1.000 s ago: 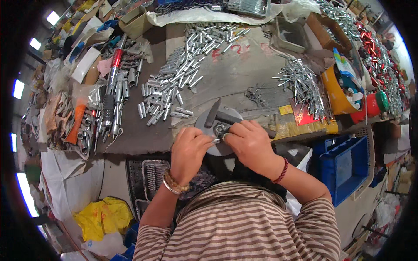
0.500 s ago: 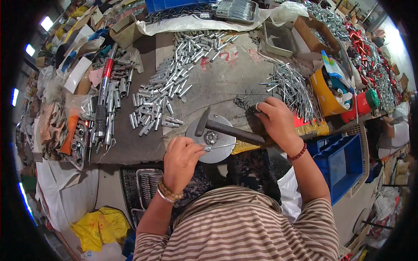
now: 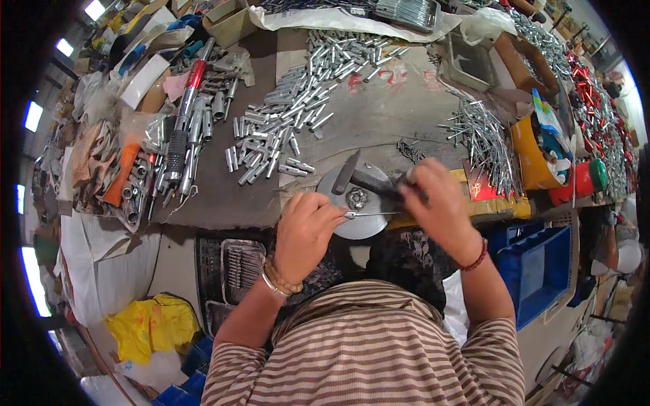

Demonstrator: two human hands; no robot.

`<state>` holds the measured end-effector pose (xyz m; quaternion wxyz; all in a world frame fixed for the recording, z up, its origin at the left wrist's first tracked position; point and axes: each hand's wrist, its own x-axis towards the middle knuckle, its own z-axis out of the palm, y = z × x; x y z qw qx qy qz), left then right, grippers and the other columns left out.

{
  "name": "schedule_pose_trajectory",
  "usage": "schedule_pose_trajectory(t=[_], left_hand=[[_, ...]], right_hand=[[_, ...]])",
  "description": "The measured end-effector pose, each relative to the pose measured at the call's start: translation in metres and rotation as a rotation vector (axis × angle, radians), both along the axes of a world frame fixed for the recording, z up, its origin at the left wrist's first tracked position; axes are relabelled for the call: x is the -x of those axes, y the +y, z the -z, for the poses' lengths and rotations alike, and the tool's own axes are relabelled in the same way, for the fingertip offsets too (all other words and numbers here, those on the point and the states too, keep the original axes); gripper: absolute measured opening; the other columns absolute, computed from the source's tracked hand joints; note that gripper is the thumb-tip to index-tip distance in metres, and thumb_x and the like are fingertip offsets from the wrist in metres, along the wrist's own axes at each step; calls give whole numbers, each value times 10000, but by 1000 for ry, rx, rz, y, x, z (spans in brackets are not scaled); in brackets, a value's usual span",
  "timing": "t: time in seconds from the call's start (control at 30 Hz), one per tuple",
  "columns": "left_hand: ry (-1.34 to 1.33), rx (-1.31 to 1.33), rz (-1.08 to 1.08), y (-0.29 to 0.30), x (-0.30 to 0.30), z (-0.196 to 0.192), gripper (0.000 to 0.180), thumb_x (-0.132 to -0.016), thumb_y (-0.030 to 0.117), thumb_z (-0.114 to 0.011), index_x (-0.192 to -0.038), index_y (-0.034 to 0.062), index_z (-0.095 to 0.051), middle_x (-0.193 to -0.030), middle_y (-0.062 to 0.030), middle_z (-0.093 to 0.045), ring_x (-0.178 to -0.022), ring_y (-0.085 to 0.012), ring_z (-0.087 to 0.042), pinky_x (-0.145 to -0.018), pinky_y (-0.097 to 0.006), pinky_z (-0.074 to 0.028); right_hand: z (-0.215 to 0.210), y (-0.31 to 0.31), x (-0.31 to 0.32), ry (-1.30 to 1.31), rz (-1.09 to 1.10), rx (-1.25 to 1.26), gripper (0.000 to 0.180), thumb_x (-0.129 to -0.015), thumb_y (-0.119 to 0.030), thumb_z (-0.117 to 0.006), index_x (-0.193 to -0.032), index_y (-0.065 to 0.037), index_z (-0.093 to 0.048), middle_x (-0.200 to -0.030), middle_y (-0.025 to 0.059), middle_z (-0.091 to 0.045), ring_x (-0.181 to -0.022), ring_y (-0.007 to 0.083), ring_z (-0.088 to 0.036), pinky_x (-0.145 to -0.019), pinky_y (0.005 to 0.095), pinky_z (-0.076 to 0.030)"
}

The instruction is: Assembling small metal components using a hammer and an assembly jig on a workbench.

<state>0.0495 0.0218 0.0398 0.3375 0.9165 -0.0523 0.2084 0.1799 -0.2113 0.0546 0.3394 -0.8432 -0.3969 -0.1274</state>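
My left hand [image 3: 308, 227] pinches a thin metal rod [image 3: 376, 214] by its thicker silver end. The rod points right, over the near part of a round grey metal disc [image 3: 349, 230]. A hammer [image 3: 347, 172] lies across the disc, its dark handle slanting right. Beside its head is a rounded metal lump [image 3: 357, 197] at the disc's middle. My right hand [image 3: 440, 206] is smeared by motion and covers the handle's end; whether it grips the handle or something small is unclear. Small dark pins [image 3: 410, 150] lie just beyond it.
Silver tubes [image 3: 281, 132] are heaped left of centre, and thin rods [image 3: 484, 139] lie at right. Tools [image 3: 183, 128] crowd the left side. A yellow container [image 3: 535, 152] and a red tub [image 3: 582, 179] stand at right. Blue crates [image 3: 538, 271] sit below the table edge.
My right hand has moved from the dark pins toward me and left, over the hammer handle. My left hand still pinches the rod. The whole view has shifted slightly.
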Motion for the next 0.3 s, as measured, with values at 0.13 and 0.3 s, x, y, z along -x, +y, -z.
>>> schedule_pose_trajectory(t=[0.13,0.3], left_hand=[[8,7,8,1,-1,1,159,-826,63,-783,-983,63,-756,-949,-94,-629,-916,-317,-597,-797,-419,-488],[-8,4,13,2,1,7,156,-841,71,-772,-995,69,-748,-952,-98,-634,-920,-325,-601,-836,-433,-486]], right_hand=[[-2,31,29,60,-157,-27,240,-800,-77,-798,-966,-47,-628,-959,134,-600,-914,374,-610,-793,481,-492],[9,41,34,64,-196,21,256,-788,-86,-804,-987,-65,-645,-992,116,-613,-940,366,-602,-816,464,-486]])
